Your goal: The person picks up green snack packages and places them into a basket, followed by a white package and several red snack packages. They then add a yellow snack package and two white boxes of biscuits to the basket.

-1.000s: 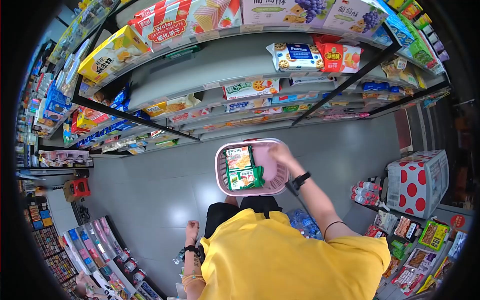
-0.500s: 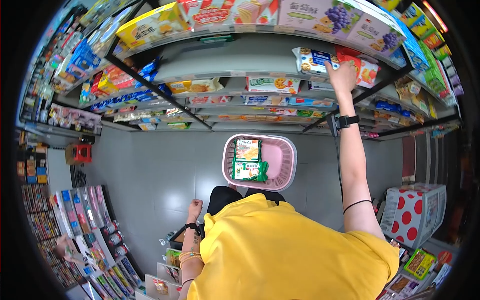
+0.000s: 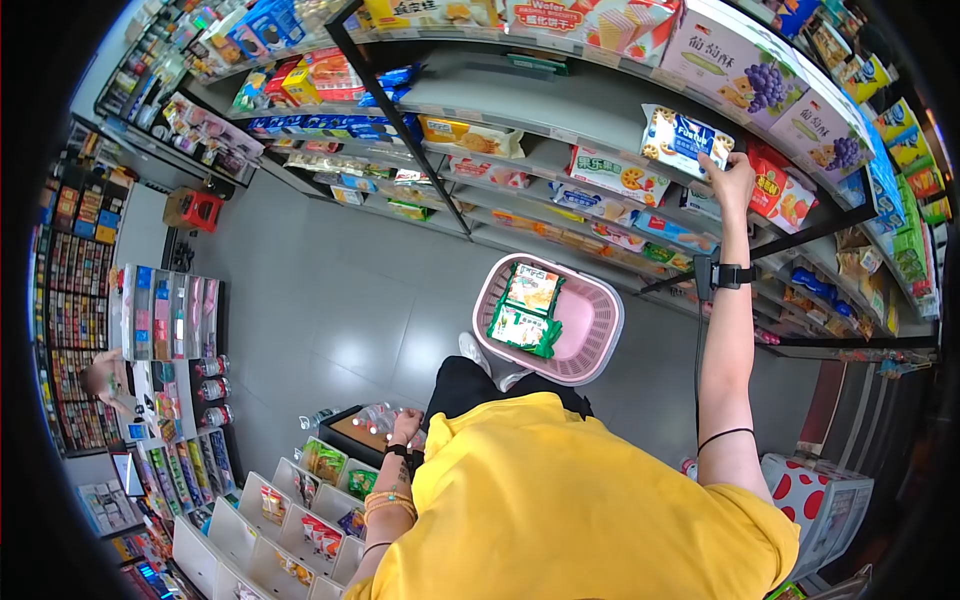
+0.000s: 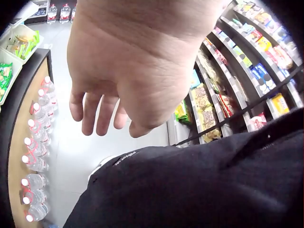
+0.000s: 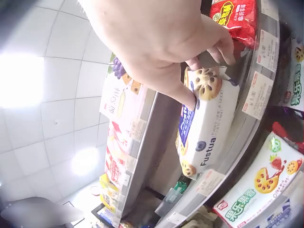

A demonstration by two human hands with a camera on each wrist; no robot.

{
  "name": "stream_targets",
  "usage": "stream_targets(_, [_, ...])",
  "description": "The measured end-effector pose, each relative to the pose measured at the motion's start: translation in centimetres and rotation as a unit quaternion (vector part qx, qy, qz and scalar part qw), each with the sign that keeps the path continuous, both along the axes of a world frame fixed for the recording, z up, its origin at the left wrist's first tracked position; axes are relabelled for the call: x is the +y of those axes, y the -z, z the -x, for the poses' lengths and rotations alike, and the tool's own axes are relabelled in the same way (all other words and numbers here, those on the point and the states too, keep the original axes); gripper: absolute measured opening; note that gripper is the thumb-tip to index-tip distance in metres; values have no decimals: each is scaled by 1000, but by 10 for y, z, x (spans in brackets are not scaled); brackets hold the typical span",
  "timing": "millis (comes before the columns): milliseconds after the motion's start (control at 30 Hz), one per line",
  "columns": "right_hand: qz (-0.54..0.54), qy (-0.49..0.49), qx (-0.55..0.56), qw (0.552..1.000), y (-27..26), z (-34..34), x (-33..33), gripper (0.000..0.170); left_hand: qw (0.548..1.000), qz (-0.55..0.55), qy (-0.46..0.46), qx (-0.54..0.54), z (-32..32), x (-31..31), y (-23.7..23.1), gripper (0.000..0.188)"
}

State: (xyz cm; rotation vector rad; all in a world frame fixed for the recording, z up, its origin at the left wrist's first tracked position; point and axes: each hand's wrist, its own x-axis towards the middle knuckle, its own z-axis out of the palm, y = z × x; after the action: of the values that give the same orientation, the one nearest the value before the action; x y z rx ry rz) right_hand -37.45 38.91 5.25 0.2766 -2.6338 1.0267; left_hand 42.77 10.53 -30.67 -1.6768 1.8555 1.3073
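My right hand (image 3: pixel 732 183) reaches to the upper shelf and grips the right end of a white and blue Fustua biscuit pack (image 3: pixel 680 140). In the right wrist view the thumb of the hand (image 5: pixel 156 52) presses on the pack (image 5: pixel 209 128), with the other fingers round its far side. A red pack (image 3: pixel 775 190) lies just right of the hand. My left hand (image 3: pixel 405 427) hangs low beside my leg; in the left wrist view the hand (image 4: pixel 128 71) has loose fingers and holds nothing.
A pink basket (image 3: pixel 606 330) with two green-edged packs (image 3: pixel 533 288) stands on the floor before my feet. Boxes with grapes (image 3: pixel 735 62) line the shelf above. Water bottles (image 4: pixel 35 180) stand at the left, near a tiered snack rack (image 3: pixel 270 530).
My right hand has gone from the basket up to the shelf and now grips the Fustua pack, which is turned slightly. The view has swung, shifting the shelves and basket rightward.
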Motion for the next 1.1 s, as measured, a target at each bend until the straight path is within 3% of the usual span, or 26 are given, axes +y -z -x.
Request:
stream_targets(67, [62,-35,-48,996,-4,-5,-8,63,999,35,-4,4,1,6,-7,33])
stream_targets(167, [186,-89,9,978,6,-33,-20,77,998,17,-24,47,-9,0,15,33])
stream_targets(233, [263,-79,-24,961,-26,-99,-34,93,999,20,-7,46,-12,-5,19,37])
stream_targets(300, [320,-89,-90,939,-18,-146,-24,88,999,-1,2,45,-10,-12,12,39])
stream_targets(367, [431,-151,-191,869,3,-202,-14,76,999,-5,27,24,-23,-18,31,41])
stream_targets(433, [484,-145,-363,783,21,-267,-9,59,998,-10,55,13,-21,-28,35,42])
stream_targets(500, [499,-90,-496,705,68,-323,5,47,996,-20,92,8,-19,-34,33,43])
stream_targets(600, [426,46,-575,697,134,-407,40,35,982,-12,190,-19,-14,-42,34,41])
stream_targets(700, [467,156,-607,623,165,-468,80,33,969,-18,246,0,-5,-57,47,40])
stream_targets(767, [477,195,-610,602,167,-493,101,38,963,-31,268,4,4,-67,56,39])
stream_targets(867, [420,166,-634,628,182,-514,123,39,956,-10,292,8,26,-81,57,39])
stream_targets(1033, [340,154,-610,699,206,-507,97,41,963,-18,268,27,60,-84,54,38])
stream_targets(1100, [363,144,-571,722,205,-489,75,43,967,-25,247,57,71,-78,48,38])
